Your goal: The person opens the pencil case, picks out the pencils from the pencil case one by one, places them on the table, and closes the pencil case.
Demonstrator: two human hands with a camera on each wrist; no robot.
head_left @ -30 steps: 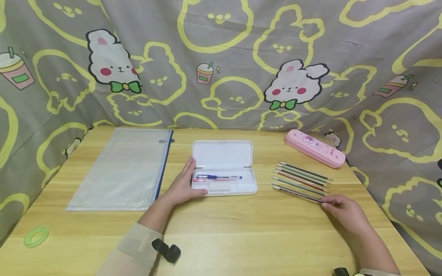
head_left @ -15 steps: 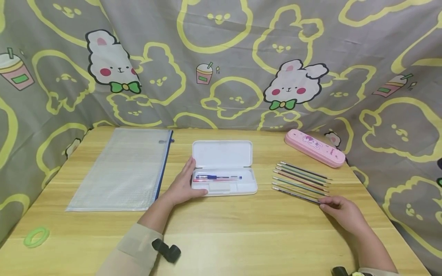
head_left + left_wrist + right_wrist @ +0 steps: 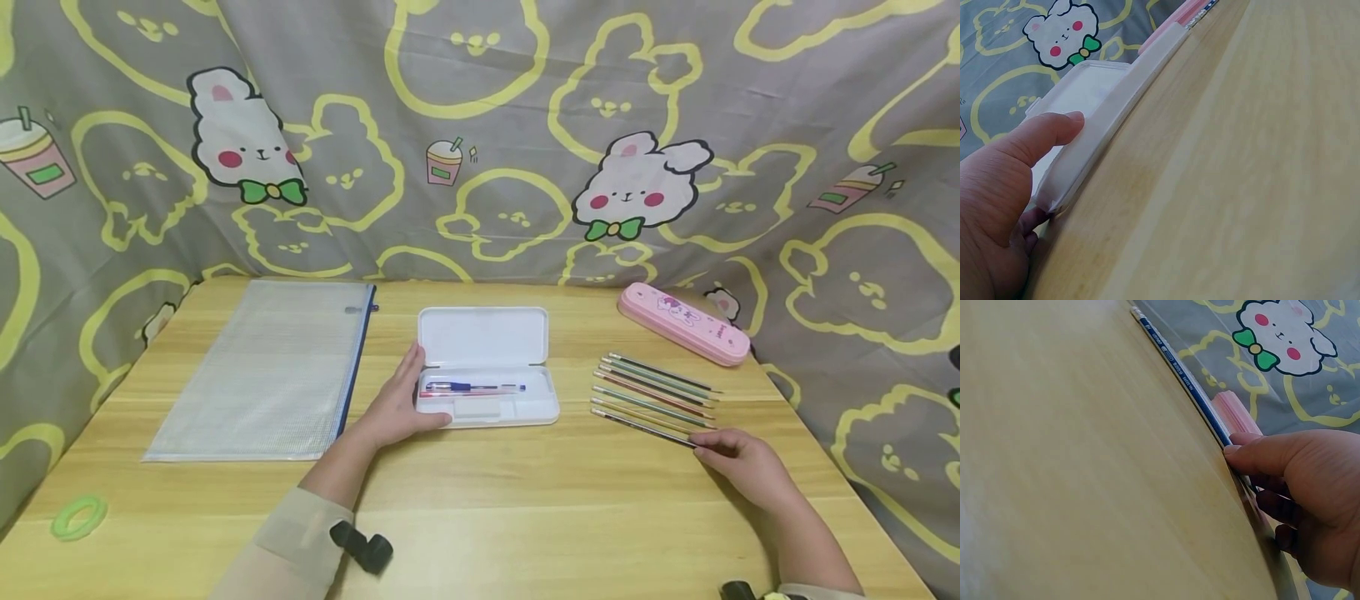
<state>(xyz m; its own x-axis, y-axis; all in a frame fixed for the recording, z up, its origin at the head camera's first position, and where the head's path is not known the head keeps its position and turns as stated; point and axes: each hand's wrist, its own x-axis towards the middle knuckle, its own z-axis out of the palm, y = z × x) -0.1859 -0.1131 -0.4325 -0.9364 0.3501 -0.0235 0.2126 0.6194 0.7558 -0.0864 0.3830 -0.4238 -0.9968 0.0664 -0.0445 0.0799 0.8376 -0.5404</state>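
Note:
A white pencil case [image 3: 537, 412] lies with its lid raised at the middle of the table. In it are a blue pen [image 3: 461, 387], a reddish pen [image 3: 431, 394] beside that, and a small white block [image 3: 477, 407]. My left hand [image 3: 393, 406] holds the case by its left end, thumb over the near rim [image 3: 1072, 119] and fingers along the side. To the right, several pencils [image 3: 652, 392] lie in a row, eraser ends leftward. My right hand [image 3: 742, 462] pinches the nearest one, a dark blue pencil [image 3: 1188, 390], near its right end between thumb and fingers.
A pink zipped pencil case [image 3: 684, 323] lies behind the pencils. On the left is a clear mesh zip bag [image 3: 258, 375] with a blue edge. A green ring [image 3: 78, 517] lies at the front left. A patterned curtain [image 3: 510, 100] closes off the back and sides.
My right hand has shifted slightly left and nearer with the dark blue pencil, which now lies a little more apart from the yellow one. My left hand and the white case stay put.

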